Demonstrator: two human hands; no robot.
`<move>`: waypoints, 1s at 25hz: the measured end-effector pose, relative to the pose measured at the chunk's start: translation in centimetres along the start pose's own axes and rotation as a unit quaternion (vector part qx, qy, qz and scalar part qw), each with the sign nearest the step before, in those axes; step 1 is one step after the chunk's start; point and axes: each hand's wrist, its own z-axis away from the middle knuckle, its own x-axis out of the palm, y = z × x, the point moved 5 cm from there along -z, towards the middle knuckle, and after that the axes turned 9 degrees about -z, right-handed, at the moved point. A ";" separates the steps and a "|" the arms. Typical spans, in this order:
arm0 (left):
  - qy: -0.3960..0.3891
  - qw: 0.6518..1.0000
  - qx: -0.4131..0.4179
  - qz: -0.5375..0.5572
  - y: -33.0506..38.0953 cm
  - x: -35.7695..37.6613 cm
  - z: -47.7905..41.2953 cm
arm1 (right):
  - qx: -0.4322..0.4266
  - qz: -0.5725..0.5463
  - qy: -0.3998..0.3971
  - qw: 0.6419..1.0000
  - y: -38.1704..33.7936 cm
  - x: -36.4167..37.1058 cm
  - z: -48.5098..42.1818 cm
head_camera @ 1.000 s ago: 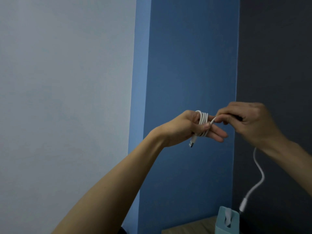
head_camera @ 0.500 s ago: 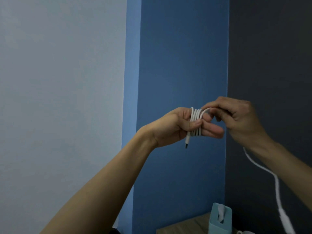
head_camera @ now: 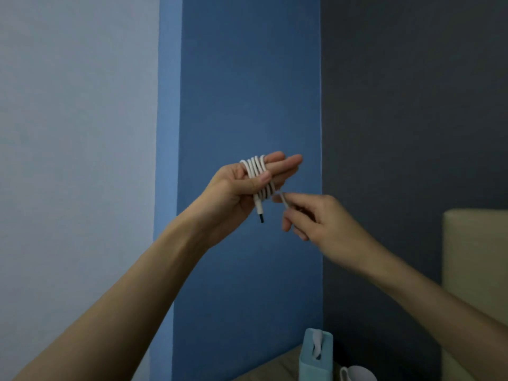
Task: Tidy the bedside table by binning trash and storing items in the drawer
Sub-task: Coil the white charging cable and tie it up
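A white charging cable (head_camera: 257, 174) is wound in several loops around the fingers of my left hand (head_camera: 247, 185), raised in front of the blue wall. My left thumb presses the coil against the fingers, which point straight to the right. One plug end hangs down below the palm. My right hand (head_camera: 316, 218), just below and right of the coil, pinches the cable's other end between thumb and fingertips. The bedside table's wooden top (head_camera: 277, 367) shows only as a corner at the bottom edge.
A light-blue tissue box (head_camera: 316, 353) with a tissue sticking out stands on the table corner. A white mug (head_camera: 357, 373) sits right of it at the bottom edge. A beige headboard (head_camera: 475, 270) stands at the right.
My right hand has dropped from above the coil to below it, taking up the dangling tail. More loops lie on my left fingers, which have straightened. The view has shifted, showing the headboard.
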 end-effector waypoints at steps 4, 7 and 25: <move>0.056 0.994 -0.014 -0.091 -0.6 -0.8 -0.4 | -0.030 0.252 -0.113 0.961 -1.4 -0.6 0.8; -0.010 0.980 -0.040 -0.195 -1.6 0.8 0.0 | -0.192 0.338 -0.094 0.916 -4.2 -1.9 0.1; -0.137 0.987 -0.072 -0.032 -0.3 3.7 1.1 | -0.185 0.041 0.100 0.977 -2.3 -5.9 -2.6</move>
